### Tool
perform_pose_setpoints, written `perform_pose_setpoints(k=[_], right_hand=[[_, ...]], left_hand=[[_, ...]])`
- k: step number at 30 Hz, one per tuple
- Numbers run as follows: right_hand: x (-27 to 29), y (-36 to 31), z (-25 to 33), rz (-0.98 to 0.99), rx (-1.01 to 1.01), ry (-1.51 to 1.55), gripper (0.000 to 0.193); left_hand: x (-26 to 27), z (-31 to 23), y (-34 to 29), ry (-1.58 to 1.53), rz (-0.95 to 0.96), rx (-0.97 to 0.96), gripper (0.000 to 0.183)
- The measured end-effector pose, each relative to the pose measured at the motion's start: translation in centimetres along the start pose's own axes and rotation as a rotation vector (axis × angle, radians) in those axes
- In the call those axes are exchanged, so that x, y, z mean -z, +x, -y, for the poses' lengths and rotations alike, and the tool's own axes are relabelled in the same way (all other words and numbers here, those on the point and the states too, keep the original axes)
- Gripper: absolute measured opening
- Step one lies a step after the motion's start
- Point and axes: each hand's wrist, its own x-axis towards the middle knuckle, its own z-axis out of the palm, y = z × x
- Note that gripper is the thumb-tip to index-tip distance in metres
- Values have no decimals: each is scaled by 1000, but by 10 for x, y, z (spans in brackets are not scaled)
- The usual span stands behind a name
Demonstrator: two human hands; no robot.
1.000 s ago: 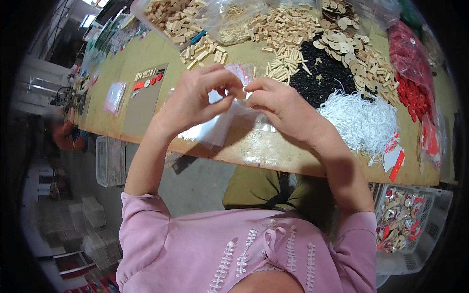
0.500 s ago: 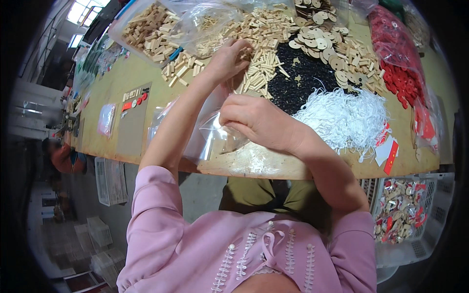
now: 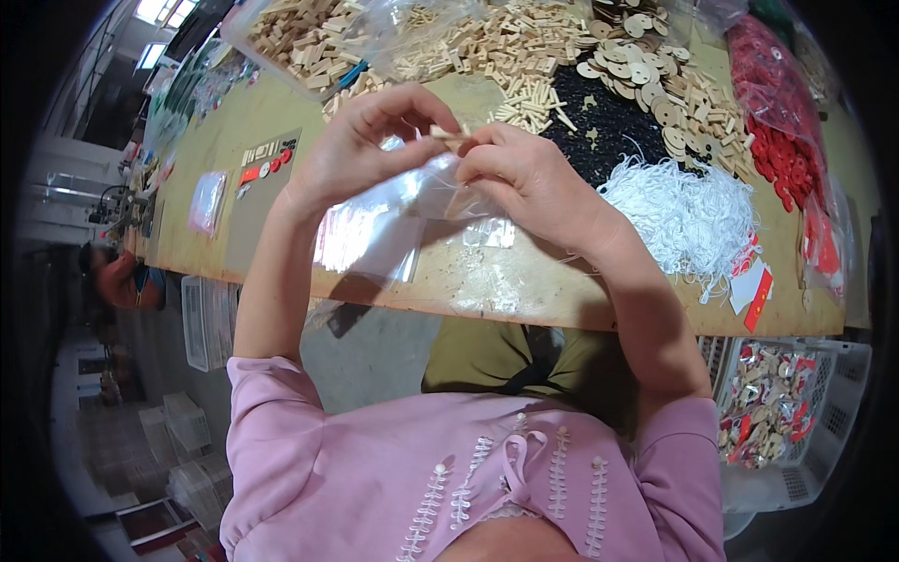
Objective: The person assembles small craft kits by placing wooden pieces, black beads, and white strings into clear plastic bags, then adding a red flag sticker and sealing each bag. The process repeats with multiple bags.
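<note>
My left hand (image 3: 361, 145) is raised over the middle of the table, its thumb and fingers pinched on small pale wooden pieces (image 3: 446, 137). Close against its fingertips, my right hand (image 3: 548, 187) is closed on the top of a clear plastic bag (image 3: 433, 190), which hangs beneath the fingers. The bag's mouth is partly hidden by the fingers. Below the hands, flat clear bags (image 3: 370, 245) lie stacked near the table's front edge. Just beyond the right hand is a heap of short wooden dowels (image 3: 526, 105).
Wooden blocks (image 3: 496, 42), wooden discs (image 3: 646, 82), small black pieces (image 3: 582, 117) and white strings (image 3: 679, 214) lie heaped at the back and right. A bag of red pieces (image 3: 773, 89) is far right. A sample board (image 3: 251, 223) lies left; a crate of filled bags (image 3: 824, 412) stands lower right.
My left hand has come back from the wooden heap toward me, now with wooden pieces. My right hand has lifted the bag slightly up and right to meet it.
</note>
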Motion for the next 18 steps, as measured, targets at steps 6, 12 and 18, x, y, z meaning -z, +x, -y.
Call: perform_pose_setpoints(k=[6, 12, 18], right_hand=[[-2, -2, -7, 37, 1, 5, 9], [-5, -2, -2, 116, 57, 121, 12], [-4, -3, 2, 158, 18, 98, 10]], left_hand=[[2, -28, -1, 439, 297, 47, 17], [-12, 44, 52, 99, -86, 74, 15], [-53, 107, 113, 416, -37, 235, 20]])
